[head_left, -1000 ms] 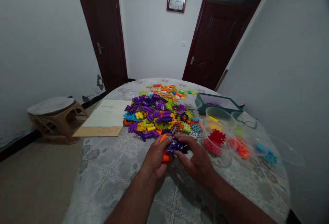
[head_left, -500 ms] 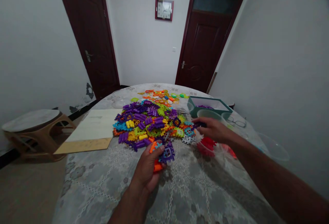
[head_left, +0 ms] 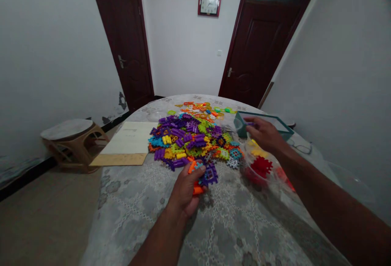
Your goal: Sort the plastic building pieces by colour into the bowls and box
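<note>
My left hand (head_left: 185,188) is closed around a small cluster of plastic building pieces (head_left: 205,174), orange, blue and purple, held just above the tablecloth near the front of the pile. My right hand (head_left: 265,133) reaches out over the teal box (head_left: 284,128) at the right, its fingers pinched on a small purple piece. Between both hands spreads a heap of colourful interlocking pieces (head_left: 192,137), mostly purple, yellow, green and orange.
Clear plastic bowls hold sorted pieces: red ones (head_left: 260,165) and yellow ones (head_left: 258,150) under my right forearm. A cardboard sheet (head_left: 128,143) lies at the table's left edge. A brown stool (head_left: 73,137) stands on the floor at left. Two dark doors are behind.
My right hand left the cluster, moved right and then farther back to the teal box with a purple piece. My left hand stayed in place holding the cluster.
</note>
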### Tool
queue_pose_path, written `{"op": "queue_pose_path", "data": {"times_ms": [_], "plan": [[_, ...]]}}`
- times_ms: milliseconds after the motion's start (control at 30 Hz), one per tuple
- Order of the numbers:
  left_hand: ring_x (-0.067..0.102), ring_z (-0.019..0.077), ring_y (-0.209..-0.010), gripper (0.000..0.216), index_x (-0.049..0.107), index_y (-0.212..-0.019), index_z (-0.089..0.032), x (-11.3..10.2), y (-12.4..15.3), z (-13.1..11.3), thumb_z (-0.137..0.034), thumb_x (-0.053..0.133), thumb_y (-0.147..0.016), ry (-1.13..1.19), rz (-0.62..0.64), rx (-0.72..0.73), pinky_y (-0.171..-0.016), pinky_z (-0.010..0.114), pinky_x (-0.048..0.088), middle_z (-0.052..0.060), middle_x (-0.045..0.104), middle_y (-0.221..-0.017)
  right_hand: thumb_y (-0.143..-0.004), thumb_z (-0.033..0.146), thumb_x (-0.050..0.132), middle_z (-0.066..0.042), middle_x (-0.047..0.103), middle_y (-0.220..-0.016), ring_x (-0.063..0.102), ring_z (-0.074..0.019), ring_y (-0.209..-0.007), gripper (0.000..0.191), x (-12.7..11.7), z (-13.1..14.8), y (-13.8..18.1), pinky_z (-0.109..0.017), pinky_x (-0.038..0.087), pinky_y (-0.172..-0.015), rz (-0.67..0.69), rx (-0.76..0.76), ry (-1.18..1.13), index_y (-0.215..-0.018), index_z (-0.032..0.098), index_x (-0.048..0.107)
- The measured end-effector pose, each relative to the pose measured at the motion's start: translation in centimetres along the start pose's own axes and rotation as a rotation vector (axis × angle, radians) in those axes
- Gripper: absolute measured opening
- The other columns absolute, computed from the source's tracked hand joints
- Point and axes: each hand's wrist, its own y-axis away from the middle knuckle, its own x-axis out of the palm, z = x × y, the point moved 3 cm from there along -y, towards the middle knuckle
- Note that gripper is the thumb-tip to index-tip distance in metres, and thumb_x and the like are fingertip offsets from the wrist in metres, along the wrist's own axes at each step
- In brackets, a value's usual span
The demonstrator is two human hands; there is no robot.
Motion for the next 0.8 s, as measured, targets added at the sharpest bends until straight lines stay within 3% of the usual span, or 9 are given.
{"op": "queue_pose_path", "data": {"times_ms": [100, 167, 233, 333, 500, 600, 700, 800], "plan": [[0.064, 0.0135, -0.066, 0.046, 0.068, -0.118, -0.019, 0.0, 0.0, 0.1, -0.023, 0.087, -0.075, 0.010, 0.013, -0.011, -0.046, 0.020, 0.049, 0.003, 0.069, -0.091, -0.099, 0.038, 0.059, -0.008, 0.077, -0.116, 0.071, -0.0226, -0.094, 0.036, 2.5, 5.4, 6.1, -0.038, 0.055, -0.089, 0.217, -0.219, -0.114, -0.130, 0.026, 0.071], [0.066, 0.0149, -0.069, 0.046, 0.068, -0.117, -0.020, 0.1, 0.1, 0.1, -0.025, 0.088, -0.075, 0.004, 0.045, -0.001, -0.046, 0.020, 0.050, 0.005, 0.071, -0.096, -0.099, 0.040, 0.060, -0.008, 0.076, -0.122, 0.072, -0.0220, -0.095, 0.038, 4.3, 8.0, 9.6, -0.038, 0.057, -0.088, 0.346, -0.281, -0.211, -0.134, 0.028, 0.068], [0.068, 0.0160, -0.072, 0.045, 0.069, -0.115, -0.020, 0.2, 0.2, 0.1, -0.027, 0.088, -0.075, -0.007, 0.084, 0.005, -0.047, 0.021, 0.050, 0.006, 0.071, -0.099, -0.098, 0.037, 0.063, -0.008, 0.075, -0.123, 0.072, -0.0224, -0.098, 0.039, 5.8, 9.3, 12.0, -0.039, 0.057, -0.090, 0.396, -0.283, -0.270, -0.136, 0.028, 0.067], [0.068, 0.0160, -0.073, 0.039, 0.070, -0.110, -0.019, 0.4, 0.5, 0.3, -0.029, 0.088, -0.076, -0.011, 0.100, -0.023, -0.047, 0.021, 0.051, 0.005, 0.070, -0.097, -0.096, 0.031, 0.064, -0.007, 0.075, -0.121, 0.071, -0.0234, -0.107, 0.033, 7.2, 9.2, 13.0, -0.040, 0.056, -0.096, 0.382, -0.231, -0.345, -0.129, 0.027, 0.070], [0.070, 0.0178, -0.069, 0.039, 0.068, -0.107, -0.018, 0.6, 0.4, 0.3, -0.045, 0.084, -0.083, 0.074, 0.082, -0.106, -0.043, 0.021, 0.048, 0.006, 0.070, -0.090, -0.097, 0.036, 0.061, -0.003, 0.077, -0.096, 0.071, -0.0188, -0.080, 0.030, 6.4, 6.8, 11.7, -0.032, 0.058, -0.074, 0.446, -0.023, -0.480, -0.123, 0.024, 0.072], [0.075, 0.0240, -0.073, 0.041, 0.066, -0.110, -0.016, 0.6, 0.3, 0.1, -0.052, 0.070, -0.092, 0.153, 0.055, -0.197, -0.040, 0.022, 0.045, 0.010, 0.073, -0.090, -0.097, 0.037, 0.059, -0.002, 0.075, -0.090, 0.068, -0.0179, -0.076, 0.028, 4.5, 4.8, 9.5, -0.029, 0.054, -0.068, 0.488, -0.076, -0.357, -0.117, 0.025, 0.075], [0.077, 0.0262, -0.074, 0.033, 0.065, -0.114, -0.014, 0.6, 0.4, -0.1, -0.041, 0.057, -0.098, 0.182, 0.049, -0.241, -0.038, 0.022, 0.045, 0.013, 0.075, -0.093, -0.092, 0.035, 0.063, -0.001, 0.075, -0.085, 0.065, -0.0168, -0.072, 0.025, 2.8, 1.8, 5.7, -0.027, 0.051, -0.065, 0.463, -0.131, -0.201, -0.108, 0.026, 0.079], [0.077, 0.0271, -0.074, 0.030, 0.064, -0.117, -0.012, 0.6, 0.5, -0.4, -0.031, 0.054, -0.095, 0.176, 0.057, -0.234, -0.036, 0.022, 0.044, 0.015, 0.076, -0.094, -0.088, 0.032, 0.065, -0.002, 0.072, -0.075, 0.058, -0.0137, -0.058, 0.024, 1.0, -2.2, 0.5, -0.024, 0.045, -0.054, 0.300, 0.040, -0.133, -0.103, 0.021, 0.080]]}}
